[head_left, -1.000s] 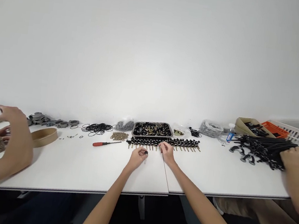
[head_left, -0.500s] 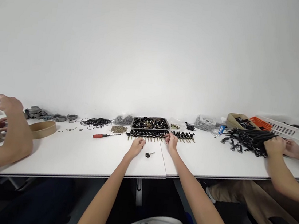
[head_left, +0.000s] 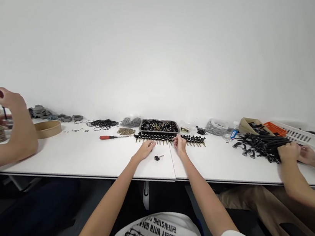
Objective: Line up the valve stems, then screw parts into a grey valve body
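Observation:
A row of small black parts with brass, key-like blades (head_left: 160, 138) lies along the table in front of me. My left hand (head_left: 144, 150) rests on the table just before the row, fingers curled together; what they may hold is too small to make out. At the row, my right hand (head_left: 180, 145) has its thumb and fingers pinched, touching or nearly touching the parts; its contents are hidden. Between my forearms a single black part with a key-like blade (head_left: 158, 157) lies loose on the white tabletop.
Behind the row stands a metal tray (head_left: 141, 129) of black and brass pieces. Leftward are small brass pieces (head_left: 126, 131), a red-handled screwdriver (head_left: 108, 137), black rings (head_left: 103, 123) and a tan round band (head_left: 48, 130). A bottle (head_left: 234, 131) stands right. Co-workers' hands work at both sides.
The view has shifted slightly. My hands stay by the row, the right one little changed. At the left, the co-worker's raised hand now shows a screwdriver pointing down.

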`<state>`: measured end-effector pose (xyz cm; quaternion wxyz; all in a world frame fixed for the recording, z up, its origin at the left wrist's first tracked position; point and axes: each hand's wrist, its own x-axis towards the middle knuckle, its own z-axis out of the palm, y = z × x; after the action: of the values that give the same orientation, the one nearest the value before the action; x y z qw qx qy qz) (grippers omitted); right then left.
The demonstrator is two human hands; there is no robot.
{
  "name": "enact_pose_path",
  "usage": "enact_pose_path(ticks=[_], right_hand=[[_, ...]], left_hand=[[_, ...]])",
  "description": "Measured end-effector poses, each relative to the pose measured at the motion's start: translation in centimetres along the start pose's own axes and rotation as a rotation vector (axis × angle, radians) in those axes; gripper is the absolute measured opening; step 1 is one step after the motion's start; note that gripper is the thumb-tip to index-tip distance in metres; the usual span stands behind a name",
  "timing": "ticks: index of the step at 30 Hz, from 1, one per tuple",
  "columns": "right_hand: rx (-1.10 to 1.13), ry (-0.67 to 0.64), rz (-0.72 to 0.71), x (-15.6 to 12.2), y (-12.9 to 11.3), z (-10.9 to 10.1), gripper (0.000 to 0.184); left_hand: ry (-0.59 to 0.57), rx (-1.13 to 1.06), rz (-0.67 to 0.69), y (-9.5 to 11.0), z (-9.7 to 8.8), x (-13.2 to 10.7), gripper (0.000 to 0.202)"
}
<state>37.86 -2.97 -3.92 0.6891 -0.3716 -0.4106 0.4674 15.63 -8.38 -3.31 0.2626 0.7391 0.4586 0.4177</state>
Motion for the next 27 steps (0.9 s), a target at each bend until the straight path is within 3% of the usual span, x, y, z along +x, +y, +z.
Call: enact_pose_path(ticks=[7, 13, 18, 21, 24, 27], right_hand=[[0.007, 0.004, 0.03, 0.3, 0.2, -0.1, 0.042], [-0.019, 0.007, 0.044, 0.6, 0.4, -0.2, 0.041], [-0.034, 0.035, -0.01, 0.0, -0.3, -0.3, 0.047], [-0.068, 0.046, -0.049, -0.8, -1.0, -0.4, 0.058], [-0.133, -0.037, -0.078, -1.9, -2.1, 0.4, 0.065], [-0.21, -0.197, -0.142, -4.6, -3.6, 2.2, 0.068]], left_hand=[[0.02, 0.028, 0.022, -0.7, 0.1, 0.2, 0.034], [0.143, 0.094, -0.006, -1.9, -0.1, 0.6, 0.022], [0.214, 0.119, -0.029, -1.9, -0.1, 0.6, 0.036], [0.277, 0.128, -0.006, -1.4, -0.2, 0.6, 0.036], [0.374, 0.144, 0.084, -0.1, -0.8, -0.1, 0.025], [0.509, 0.168, 0.264, 2.1, -2.1, -3.5, 0.048]])
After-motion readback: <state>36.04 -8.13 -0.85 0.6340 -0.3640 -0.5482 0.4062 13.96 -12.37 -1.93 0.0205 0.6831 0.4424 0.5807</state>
